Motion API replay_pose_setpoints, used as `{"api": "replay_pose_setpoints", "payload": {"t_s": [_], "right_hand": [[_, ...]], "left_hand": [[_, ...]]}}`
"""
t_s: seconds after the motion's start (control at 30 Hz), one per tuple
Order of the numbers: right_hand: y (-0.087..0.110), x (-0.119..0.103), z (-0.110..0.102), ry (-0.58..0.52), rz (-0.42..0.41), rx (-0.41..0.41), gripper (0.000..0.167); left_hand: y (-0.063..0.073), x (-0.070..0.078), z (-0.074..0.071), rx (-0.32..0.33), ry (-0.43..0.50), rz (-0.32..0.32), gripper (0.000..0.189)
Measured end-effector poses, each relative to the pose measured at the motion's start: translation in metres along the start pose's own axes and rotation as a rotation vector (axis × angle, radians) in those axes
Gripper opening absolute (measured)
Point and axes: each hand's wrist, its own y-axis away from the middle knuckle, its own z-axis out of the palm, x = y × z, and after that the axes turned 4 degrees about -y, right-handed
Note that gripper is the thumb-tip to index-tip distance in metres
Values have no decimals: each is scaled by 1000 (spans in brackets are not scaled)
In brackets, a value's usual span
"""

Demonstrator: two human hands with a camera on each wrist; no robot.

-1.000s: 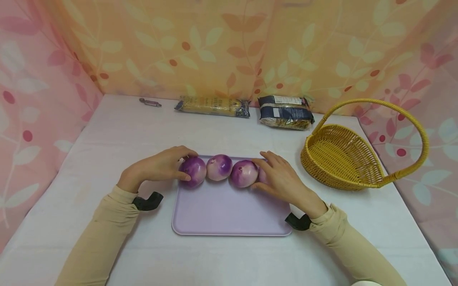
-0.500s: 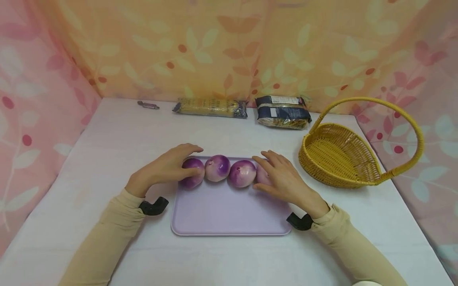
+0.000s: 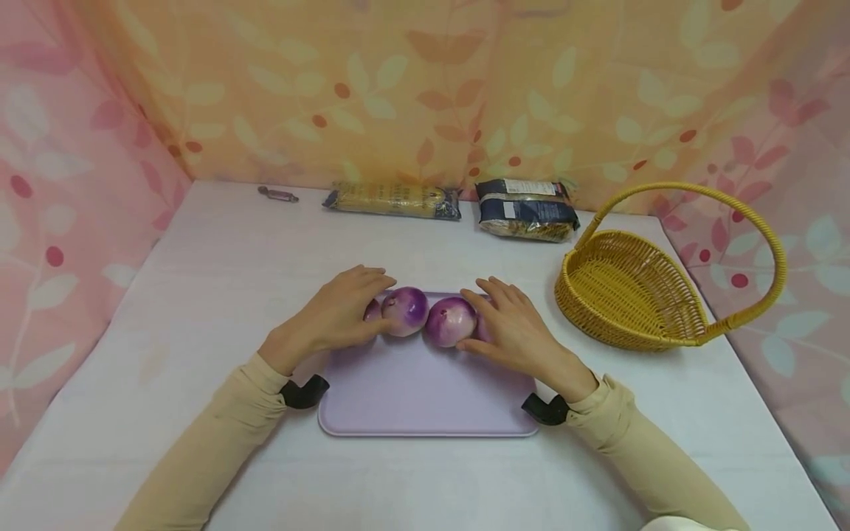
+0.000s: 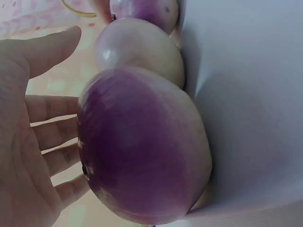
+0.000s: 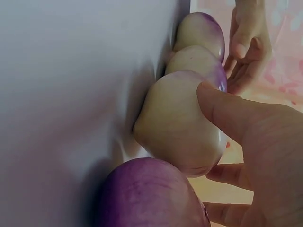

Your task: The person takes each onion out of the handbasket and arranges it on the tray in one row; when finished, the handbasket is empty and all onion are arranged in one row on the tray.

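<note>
Several purple-and-white onions stand in a row along the far side of a lilac tray (image 3: 425,402). My left hand (image 3: 335,311) arches over the leftmost onion (image 3: 372,312), mostly covering it, its thumb by the second onion (image 3: 405,311). In the left wrist view its fingers are spread behind a large onion (image 4: 142,146), with the thumb apart from it. My right hand (image 3: 518,328) partly hides the rightmost onion (image 3: 484,328). Its loosely spread fingers and thumb flank the third onion (image 3: 451,322); the right wrist view shows the thumb overlapping that onion (image 5: 177,123), contact unclear.
A yellow wicker basket (image 3: 634,343) with a tall handle stands right of the tray. Along the back lie a pack of noodles (image 3: 392,200), a dark-labelled food pack (image 3: 527,210) and a small slim item (image 3: 279,194). Floral cloth (image 3: 385,88) encloses the table.
My left hand has slid right from the leftmost onion's side to over it, thumb reaching the second onion. My right hand has shifted slightly left. The onions look unmoved.
</note>
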Motion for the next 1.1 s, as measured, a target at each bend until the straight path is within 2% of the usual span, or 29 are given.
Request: {"api": "replay_pose_setpoints", "payload": {"t_s": [0.23, 0.4, 0.6, 0.73, 0.9, 1.1], "right_hand": [[0, 0, -1, 18, -8, -4, 82], [-1, -1, 0, 28, -9, -6, 79], [-1, -2, -1, 54, -15, 10, 77], [1, -2, -3, 63, 3, 15, 77], [2, -1, -5, 51, 25, 13, 75], [3, 0, -4, 44, 8, 15, 79]], "left_hand": [[-6, 6, -7, -7, -136, 13, 64], [-18, 14, -8, -55, -213, 31, 65], [-25, 19, -3, -116, -244, 33, 62], [-24, 21, 0, -104, -263, 45, 61], [-22, 24, 0, -81, -264, 90, 60], [-21, 24, 2, -83, -267, 73, 59]]}}
